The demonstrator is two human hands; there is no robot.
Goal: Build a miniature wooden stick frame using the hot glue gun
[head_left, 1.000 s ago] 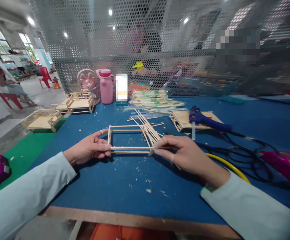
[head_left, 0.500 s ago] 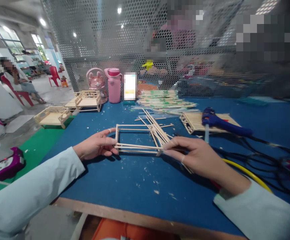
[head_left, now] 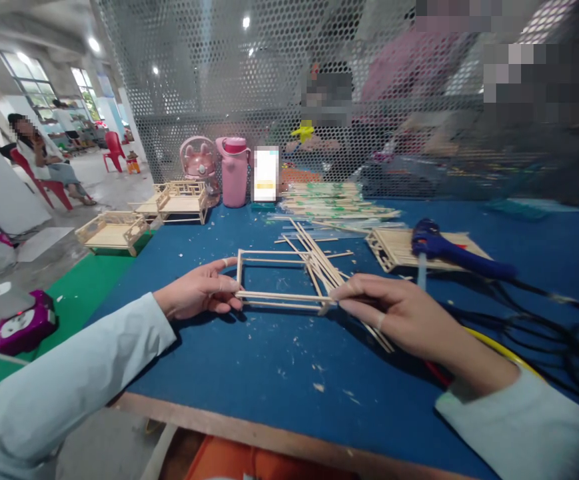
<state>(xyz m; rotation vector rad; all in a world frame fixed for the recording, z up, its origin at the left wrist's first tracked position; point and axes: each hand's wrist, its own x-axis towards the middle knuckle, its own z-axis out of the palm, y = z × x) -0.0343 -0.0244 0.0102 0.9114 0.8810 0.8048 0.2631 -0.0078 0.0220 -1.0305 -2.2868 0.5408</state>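
Observation:
A small rectangular frame of thin wooden sticks (head_left: 274,253) stands over the blue tabletop between my hands. My left hand (head_left: 202,288) is closed on its left end, with thumb and fingers around the corner post. In a pinch, my right hand (head_left: 389,307) holds the right end of a wooden stick (head_left: 284,297) that lies along the frame's near top edge. Several loose sticks (head_left: 322,257) lie aslant behind the frame's right end and pass under my right hand. A blue hot glue gun (head_left: 462,252) rests to the right on a flat stick-built piece (head_left: 394,247).
Finished miniature stick-built furniture (head_left: 112,230) stands at the left. A pink bottle (head_left: 234,173), a phone (head_left: 266,175) and a pile of wrapped sticks (head_left: 339,200) line the back, before a perforated metal screen (head_left: 249,87). Black cables (head_left: 524,327) run on the right. A person (head_left: 44,157) sits far left.
The pinched stick has come down along the frame's near top edge, its right end still in my right hand. The whole view has shifted slightly.

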